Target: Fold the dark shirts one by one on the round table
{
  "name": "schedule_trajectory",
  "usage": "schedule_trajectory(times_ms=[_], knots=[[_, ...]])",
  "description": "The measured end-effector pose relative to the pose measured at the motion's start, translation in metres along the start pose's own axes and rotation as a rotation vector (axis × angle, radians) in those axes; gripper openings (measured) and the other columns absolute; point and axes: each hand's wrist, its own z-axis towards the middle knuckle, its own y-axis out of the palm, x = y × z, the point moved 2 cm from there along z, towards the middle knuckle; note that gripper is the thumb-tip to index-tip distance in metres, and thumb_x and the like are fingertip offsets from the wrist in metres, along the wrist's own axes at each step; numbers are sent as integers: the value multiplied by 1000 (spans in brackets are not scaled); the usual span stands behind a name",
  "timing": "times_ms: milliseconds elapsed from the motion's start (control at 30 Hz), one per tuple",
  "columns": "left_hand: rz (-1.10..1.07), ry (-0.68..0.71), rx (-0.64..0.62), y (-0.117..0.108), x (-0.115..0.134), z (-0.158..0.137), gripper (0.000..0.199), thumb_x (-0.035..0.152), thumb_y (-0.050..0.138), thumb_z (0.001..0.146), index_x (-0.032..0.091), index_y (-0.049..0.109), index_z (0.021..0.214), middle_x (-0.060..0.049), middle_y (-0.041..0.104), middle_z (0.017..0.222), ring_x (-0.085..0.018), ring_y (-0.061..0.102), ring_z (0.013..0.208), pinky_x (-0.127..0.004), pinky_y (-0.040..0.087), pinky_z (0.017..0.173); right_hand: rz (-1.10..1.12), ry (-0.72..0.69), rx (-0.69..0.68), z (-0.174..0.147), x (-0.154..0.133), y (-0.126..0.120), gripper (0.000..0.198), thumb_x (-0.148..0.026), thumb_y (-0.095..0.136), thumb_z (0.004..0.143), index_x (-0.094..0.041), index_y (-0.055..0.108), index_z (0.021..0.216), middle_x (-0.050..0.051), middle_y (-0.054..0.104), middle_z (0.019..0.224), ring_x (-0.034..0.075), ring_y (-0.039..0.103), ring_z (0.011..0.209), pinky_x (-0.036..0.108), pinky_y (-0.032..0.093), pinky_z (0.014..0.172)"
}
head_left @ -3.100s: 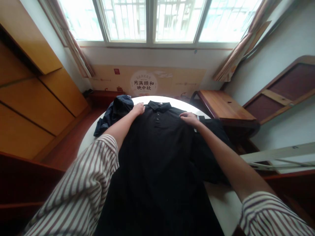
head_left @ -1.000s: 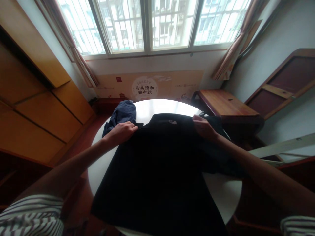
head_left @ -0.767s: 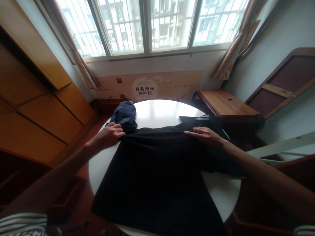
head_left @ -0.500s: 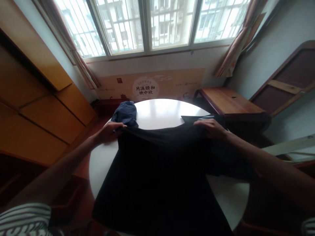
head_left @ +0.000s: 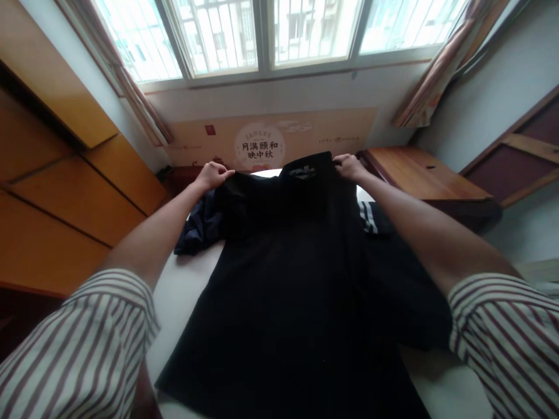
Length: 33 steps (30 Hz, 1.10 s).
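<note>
A black shirt [head_left: 288,273] is spread over the white round table [head_left: 183,291], its upper edge raised off the far side. What looks like a collar stands up at its top, with a small pale print or label below. My left hand [head_left: 213,174] pinches the shirt's far left corner. On the far right, my right hand [head_left: 349,167] grips the upper edge beside the collar. Crumpled dark blue cloth [head_left: 198,227] lies under and beside the left corner. To the right, a dark garment with white stripes [head_left: 371,218] lies partly beneath the shirt.
Beyond the table stands a low wooden desk [head_left: 423,169] on the right. Orange-brown cabinets [head_left: 52,215] line the left side. A printed banner [head_left: 305,131] hangs below the barred window [head_left: 227,35], with curtains on both sides.
Both my hands have moved forward and up, drawing the shirt's top edge toward the table's far side. The collar has come into view. More of my striped sleeves shows.
</note>
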Motion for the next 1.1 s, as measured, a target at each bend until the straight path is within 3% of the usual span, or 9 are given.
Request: schedule_trajectory(times_ms=[133,367,500,567,667,800,900,1000,1100], knots=[[179,-147,24,9,-30,11,42,54,55,85,16,64,68,-9,64,66,-18,53,62,-28,40,60,3,116,35,17,-3,26,41,-26,44,94,-16,62,129,14,63,129,28,60,114,33,46,93],[170,57,-131,50,-10,8,44,51,45,93,15,71,84,-12,72,87,-23,64,81,-28,45,75,-73,170,-143,19,-9,62,44,-16,54,86,-1,60,127,26,64,120,28,63,105,31,46,89],[297,9,-281,78,13,5,55,54,68,76,12,67,112,-16,70,108,-28,65,99,-30,47,83,-111,188,-112,6,-10,61,55,-29,60,86,-5,52,134,27,57,127,33,57,112,38,45,91],[349,-20,-338,86,19,3,56,43,76,67,13,67,114,-16,69,111,-29,65,102,-29,49,83,-121,159,-73,-4,-12,54,69,-41,65,82,-10,46,141,26,49,135,37,51,117,45,44,94],[325,-33,-314,83,21,4,39,24,71,69,14,70,107,-14,69,109,-27,65,101,-29,49,86,-116,102,-60,-25,-14,43,79,-53,68,76,-17,45,142,22,45,140,39,48,119,46,43,95],[314,-55,-136,60,28,6,34,19,63,77,13,68,110,-17,68,109,-30,63,102,-38,47,93,-95,36,-42,-76,-10,24,60,-53,60,83,-18,56,131,17,53,131,35,52,115,41,45,95],[298,72,-40,41,54,-21,26,19,58,84,15,68,108,-15,68,107,-29,63,101,-39,47,93,19,-85,14,-142,-6,6,39,-44,52,90,-16,64,115,15,63,113,29,61,101,37,48,91],[210,406,-135,27,92,-91,23,22,49,93,18,67,107,-11,69,106,-23,64,97,-33,49,88,137,-160,50,-226,-7,-6,29,-43,48,92,-22,68,96,11,66,96,27,65,84,39,52,82],[110,698,-318,14,120,-193,24,28,46,98,20,66,110,-9,69,102,-19,64,92,-31,49,85,266,-239,96,-311,-17,-6,22,-42,48,94,-30,67,92,9,65,92,26,66,81,42,55,78]])
